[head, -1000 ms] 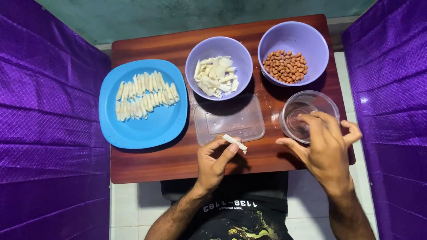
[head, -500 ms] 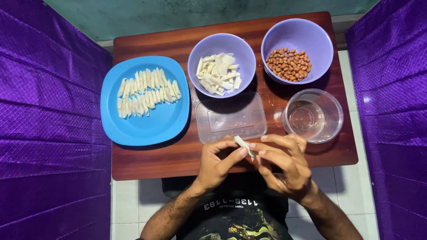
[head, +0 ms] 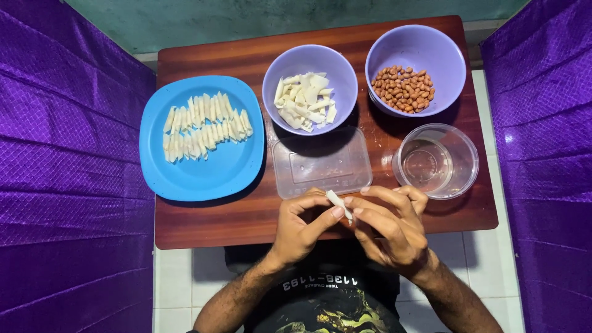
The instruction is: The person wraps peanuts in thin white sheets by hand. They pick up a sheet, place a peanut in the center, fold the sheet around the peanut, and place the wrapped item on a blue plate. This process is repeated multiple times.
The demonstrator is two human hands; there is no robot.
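Head view: left hand (head: 302, 231) and right hand (head: 388, 231) pinching a small white roll (head: 340, 205) between fingertips, above table edge (head: 203, 225), near clear tray (head: 322, 163). Probably light, soft, fragile; best held gently at the ends.

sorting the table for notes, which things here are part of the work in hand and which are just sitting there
In use:
white strip, pinched between left hand and right hand
bowl of white pieces
blue plate with rows of rolled strips

Sitting by, untouched:
bowl of peanuts
clear round bowl
clear shallow tray
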